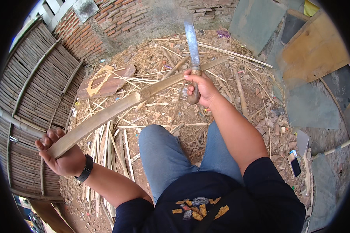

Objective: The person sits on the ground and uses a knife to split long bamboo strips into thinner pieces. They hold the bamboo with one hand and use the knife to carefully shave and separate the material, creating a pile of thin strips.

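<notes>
A long split bamboo piece [101, 115] slants across the view from lower left to upper right, its pale inner side up and a node ridge near its middle. My left hand [68, 159], palm up with a black watch at the wrist, holds its near left end between thumb and fingers. My right hand [204, 88] is closed round the wooden handle of a machete [191, 42]. The broad blade points away from me, tilted slightly left. Beyond the machete handle, the bamboo's far part continues to the right; whether my right fingers touch it I cannot tell.
Cut bamboo strips [105, 149] and shavings litter the ground around my knees. A brown board [118, 83] lies ahead left. A bamboo slat panel [31, 97] stands left, a brick wall [120, 23] behind. Sheets [315, 46] lean at right; a phone [295, 167] lies lower right.
</notes>
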A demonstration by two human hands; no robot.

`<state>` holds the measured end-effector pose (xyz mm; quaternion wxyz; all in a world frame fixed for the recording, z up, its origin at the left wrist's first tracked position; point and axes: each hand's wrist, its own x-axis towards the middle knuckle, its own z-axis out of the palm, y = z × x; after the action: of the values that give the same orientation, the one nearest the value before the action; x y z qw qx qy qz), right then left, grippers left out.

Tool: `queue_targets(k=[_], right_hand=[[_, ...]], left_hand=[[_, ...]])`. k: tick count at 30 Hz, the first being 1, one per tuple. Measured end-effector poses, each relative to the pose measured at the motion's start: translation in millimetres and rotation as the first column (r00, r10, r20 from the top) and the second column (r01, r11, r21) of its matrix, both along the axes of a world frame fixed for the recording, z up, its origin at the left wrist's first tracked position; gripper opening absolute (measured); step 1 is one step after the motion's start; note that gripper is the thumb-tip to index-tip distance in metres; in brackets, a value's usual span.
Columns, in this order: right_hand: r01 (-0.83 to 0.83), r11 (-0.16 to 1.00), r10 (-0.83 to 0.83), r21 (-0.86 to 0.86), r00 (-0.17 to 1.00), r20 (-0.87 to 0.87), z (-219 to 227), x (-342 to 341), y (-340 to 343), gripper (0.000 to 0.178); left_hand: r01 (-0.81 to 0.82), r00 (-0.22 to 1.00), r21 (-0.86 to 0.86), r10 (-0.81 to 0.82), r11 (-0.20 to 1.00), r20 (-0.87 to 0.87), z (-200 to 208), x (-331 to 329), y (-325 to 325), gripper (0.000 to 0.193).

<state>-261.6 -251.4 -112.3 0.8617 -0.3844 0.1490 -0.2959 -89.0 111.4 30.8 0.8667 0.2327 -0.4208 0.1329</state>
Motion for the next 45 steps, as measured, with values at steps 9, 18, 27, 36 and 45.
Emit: queue_targets(k=[9,18,27,36,45], right_hand=[[0.363,0.931,-0.365,-0.043,0.921,-0.135,-27,-22,-14,0.019],[0.392,0.9,-0.426,-0.191,0.883,-0.196,-20,-28,-9,0.022],[0.265,0.917,-0.316,-0.298,0.939,-0.136,-1,-20,16,0.022],[0.137,0.087,-0.667,-0.987,0.744,0.044,-11,-13,25,0.043],[-0.195,-0.37,-0.444,-0.908,0.896,-0.011,-12,-9,50,0.02]], left_hand=[[-0.496,0.772,0.751,0.617,0.435,0.152,-64,22,8,0.042],[-0.874,0.192,0.212,0.089,-0.438,0.977,-55,-42,-32,0.051],[-0.814,0.506,0.475,-0.005,-0.335,0.863,-99,-39,-38,0.031],[-0.665,0.599,0.623,0.205,-0.412,0.775,-174,-34,13,0.02],[-0.579,0.57,0.707,0.419,-0.406,0.707,-214,-19,55,0.018]])
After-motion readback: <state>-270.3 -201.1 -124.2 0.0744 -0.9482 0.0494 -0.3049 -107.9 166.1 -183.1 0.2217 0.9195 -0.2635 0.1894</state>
